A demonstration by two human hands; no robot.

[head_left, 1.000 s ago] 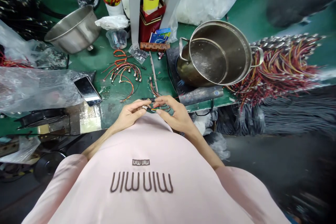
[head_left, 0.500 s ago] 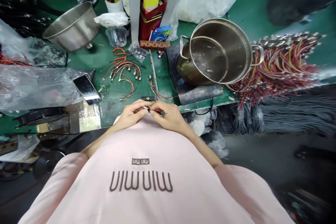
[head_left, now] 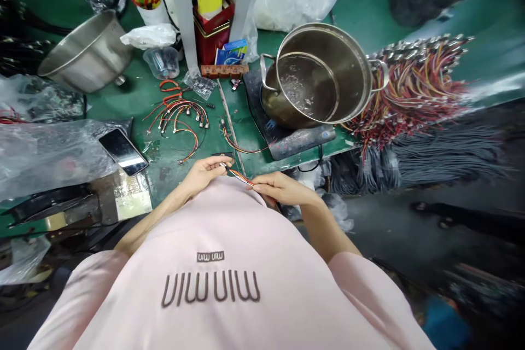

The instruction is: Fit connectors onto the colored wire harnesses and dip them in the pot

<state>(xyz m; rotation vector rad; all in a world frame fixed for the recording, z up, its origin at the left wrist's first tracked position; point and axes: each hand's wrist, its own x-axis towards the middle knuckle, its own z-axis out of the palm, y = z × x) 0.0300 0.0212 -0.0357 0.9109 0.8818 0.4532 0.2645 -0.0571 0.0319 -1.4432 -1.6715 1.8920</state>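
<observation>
At the left of the green tabletop (head_left: 127,104) lies a crumpled plastic bag (head_left: 49,158), with a smartphone (head_left: 123,151) just beside it; behind them stands a steel bowl (head_left: 86,52). Toward the middle lie short wire harnesses (head_left: 176,120) with small metal ends; at the front edge of the tabletop is the left hand (head_left: 203,173), its fingers curled, and its thumb and fingertips seem to pinch a small metal connector (head_left: 223,164). This connector is held in the air, just above the pink shirt (head_left: 213,224); a multicoloured wire (head_left: 241,176) seems to run from it to the right hand (head_left: 283,188), whose fingers are pressed together and which seems to pinch the wire, though this part is small to see. Further right, a steel pot (head_left: 315,76) stands on an electric hot plate (head_left: 295,147); beyond it lies a big bundle of wires (head_left: 414,93). I judge the work in hand is on this wire end; it calls for a steady hold by both hands.
</observation>
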